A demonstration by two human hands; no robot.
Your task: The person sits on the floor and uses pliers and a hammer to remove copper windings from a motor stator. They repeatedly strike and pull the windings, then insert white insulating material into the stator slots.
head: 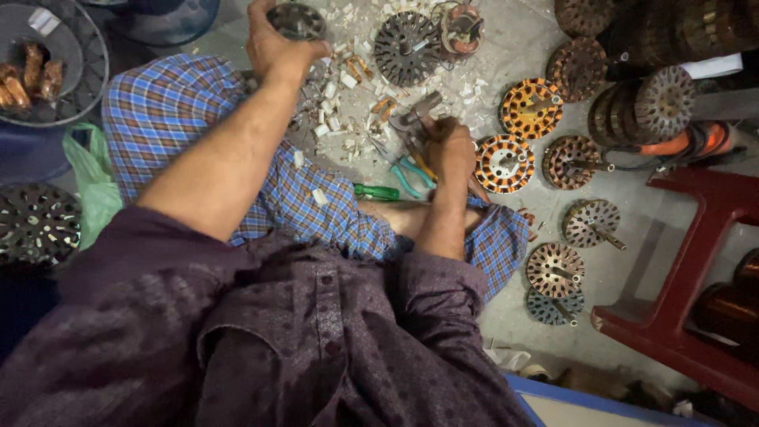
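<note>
I sit cross-legged on the floor in a blue checked cloth. My left hand [273,43] is raised at the top of the view, gripping a round dark metal stator core [296,20]. My right hand [449,146] is lower, near my knee, closed around a grey metal tool [413,117]. Teal-handled pliers [411,172] and a green-handled screwdriver [378,192] lie on the floor beside that hand. White insulation scraps [344,79] litter the floor between my hands.
Several round stators, some wound with copper [528,108], lie on the grey floor to the right; a bare one [407,47] sits at the top. A red plastic stool [696,261] stands at right. A wire basket [47,63] and green bag [91,186] are at left.
</note>
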